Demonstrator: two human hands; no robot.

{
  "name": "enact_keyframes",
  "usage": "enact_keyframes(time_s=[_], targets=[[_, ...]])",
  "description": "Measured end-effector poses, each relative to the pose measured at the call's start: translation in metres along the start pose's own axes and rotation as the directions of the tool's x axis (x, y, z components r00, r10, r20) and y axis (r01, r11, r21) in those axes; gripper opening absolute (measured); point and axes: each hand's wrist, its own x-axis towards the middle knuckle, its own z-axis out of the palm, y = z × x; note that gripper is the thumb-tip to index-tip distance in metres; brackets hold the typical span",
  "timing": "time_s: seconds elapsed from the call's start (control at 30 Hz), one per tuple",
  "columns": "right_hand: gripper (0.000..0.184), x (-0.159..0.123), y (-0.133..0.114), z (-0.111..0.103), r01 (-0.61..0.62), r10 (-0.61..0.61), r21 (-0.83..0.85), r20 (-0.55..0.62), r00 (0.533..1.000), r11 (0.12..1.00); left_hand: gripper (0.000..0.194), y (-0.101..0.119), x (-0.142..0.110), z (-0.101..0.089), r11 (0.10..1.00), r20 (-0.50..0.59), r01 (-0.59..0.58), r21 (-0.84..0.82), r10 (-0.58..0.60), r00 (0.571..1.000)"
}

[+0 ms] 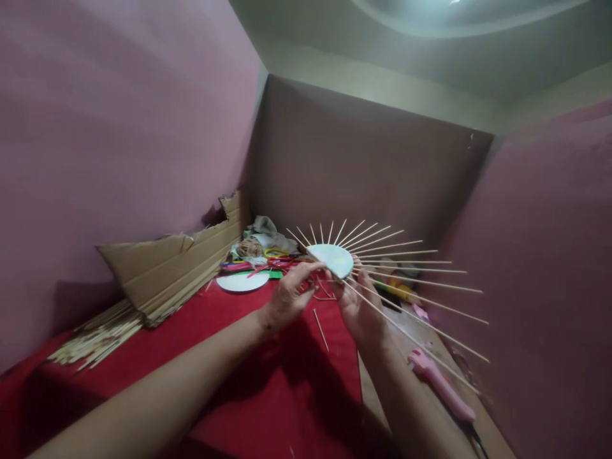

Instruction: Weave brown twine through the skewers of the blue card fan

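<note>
A pale blue-white half-round disc (332, 258) is held up in front of me. Many thin wooden sticks (411, 274) fan out from its curved edge to the back and right. My right hand (361, 309) grips the disc from below and the right, with its fingers partly behind it. At the disc's lower left edge, my left hand (292, 294) has its fingers drawn together, fingertips touching or very near the edge. Whatever lies between those fingertips is too small to make out. One loose stick (321, 329) rests on the red cloth (268, 382) below the hands.
A cardboard piece (176, 274) leans at the left above a pile of sticks (102, 335). Behind my left hand lie a white disc (243, 282), a ball of twine (249, 248) and scissors (282, 258). A pink glue gun (442, 386) lies by the right wall.
</note>
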Motion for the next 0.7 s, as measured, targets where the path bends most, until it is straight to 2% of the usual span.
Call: enact_keyframes(time_s=[0.17,0.3,0.43,0.57,0.63,0.67,0.7], targets=[[0.041,0.005,-0.009,-0.01,-0.129,0.137,0.131,-0.055,0.989,0.983,0.052,-0.005,-0.001,0.002,0.997,-0.016,0.077,0.021,-0.077,0.997],[0.042,0.006,-0.011,-0.02,-0.226,0.243,0.199,-0.067,0.968,0.954,0.048,-0.01,-0.003,0.004,0.994,-0.013,0.093,0.053,-0.093,0.996],[0.044,0.005,-0.012,-0.028,-0.266,0.286,0.222,-0.061,0.956,0.938,0.043,-0.014,-0.005,0.006,0.984,-0.025,0.164,0.066,-0.163,0.986],[0.042,0.004,-0.015,-0.034,-0.279,0.308,0.247,-0.086,0.948,0.928,0.04,-0.017,-0.005,0.007,0.97,-0.014,0.244,-0.001,-0.244,0.97],[0.04,0.002,-0.016,-0.037,-0.289,0.318,0.25,-0.083,0.944,0.924,0.037,-0.018,-0.002,0.006,0.943,-0.029,0.32,-0.095,-0.324,0.946],[0.04,0.002,-0.016,-0.038,-0.294,0.321,0.248,-0.078,0.944,0.923,0.034,-0.017,-0.001,0.006,0.908,-0.045,0.381,-0.173,-0.393,0.918],[0.04,0.001,-0.017,-0.04,-0.295,0.321,0.243,-0.073,0.944,0.924,0.03,-0.017,0.002,0.005,0.848,-0.062,0.453,-0.275,-0.486,0.872]])
